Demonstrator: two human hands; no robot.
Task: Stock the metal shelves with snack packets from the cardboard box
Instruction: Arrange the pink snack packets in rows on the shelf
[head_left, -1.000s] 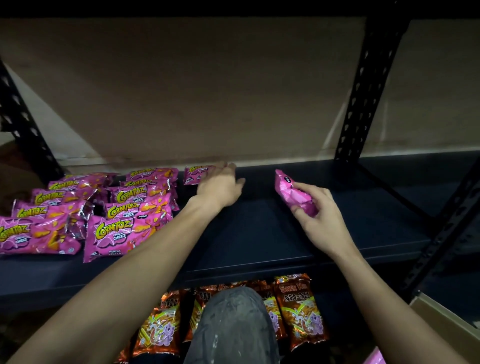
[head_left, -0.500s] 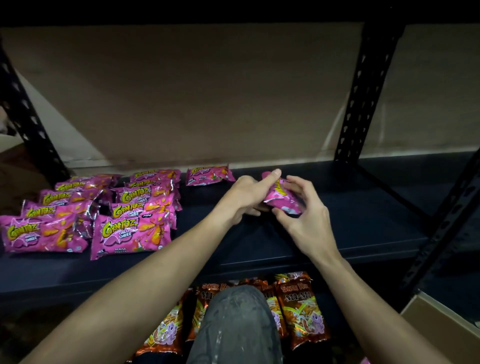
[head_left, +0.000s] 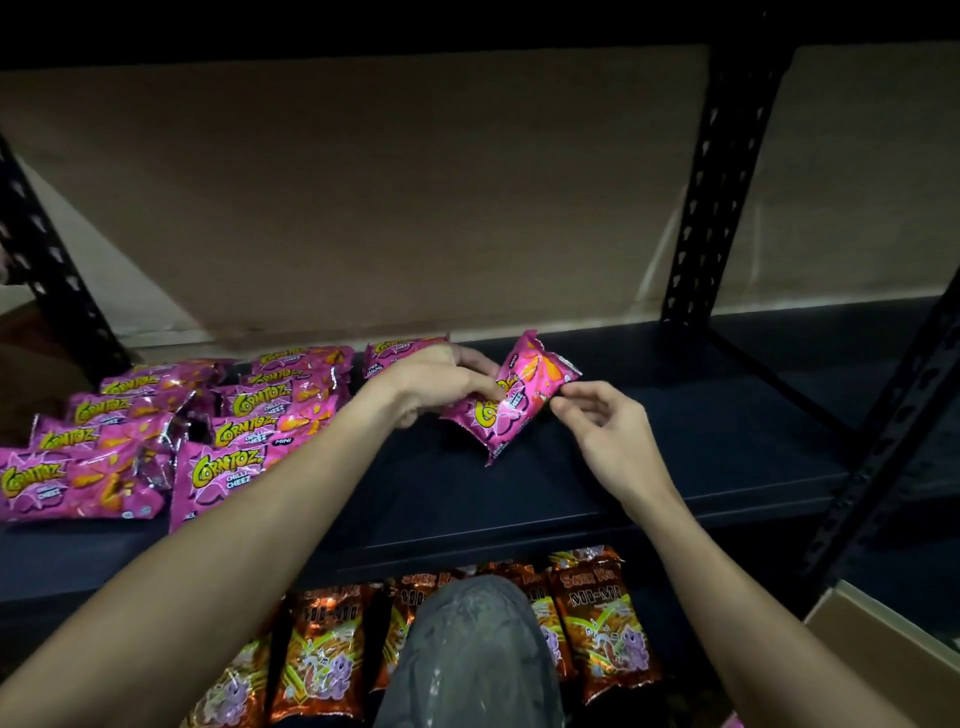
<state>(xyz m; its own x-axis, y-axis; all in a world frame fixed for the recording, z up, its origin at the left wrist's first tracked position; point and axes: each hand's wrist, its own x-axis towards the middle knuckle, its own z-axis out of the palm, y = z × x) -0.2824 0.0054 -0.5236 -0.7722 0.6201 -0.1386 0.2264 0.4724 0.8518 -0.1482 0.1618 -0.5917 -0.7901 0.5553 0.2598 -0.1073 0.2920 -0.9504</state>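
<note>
A pink Corntoz snack packet (head_left: 519, 402) is held tilted just above the dark metal shelf (head_left: 675, 447), near its middle. My left hand (head_left: 436, 382) grips the packet's left end from above. My right hand (head_left: 602, 431) pinches the packet's right edge between thumb and forefinger. Rows of the same pink packets (head_left: 228, 457) lie flat on the left part of the shelf, and one more (head_left: 395, 351) lies at the back behind my left hand. A corner of the cardboard box (head_left: 883, 649) shows at the lower right.
Orange Mi-Mi packets (head_left: 597, 623) stand on the shelf below, partly hidden by my knee (head_left: 467, 654). A black perforated upright (head_left: 722, 182) rises at the back right and another (head_left: 883, 431) at the front right. The shelf's right half is bare.
My left hand left the back packet and came across to take the packet's left end. The packet turned face up and tilted, and my right hand slid to its right edge.
</note>
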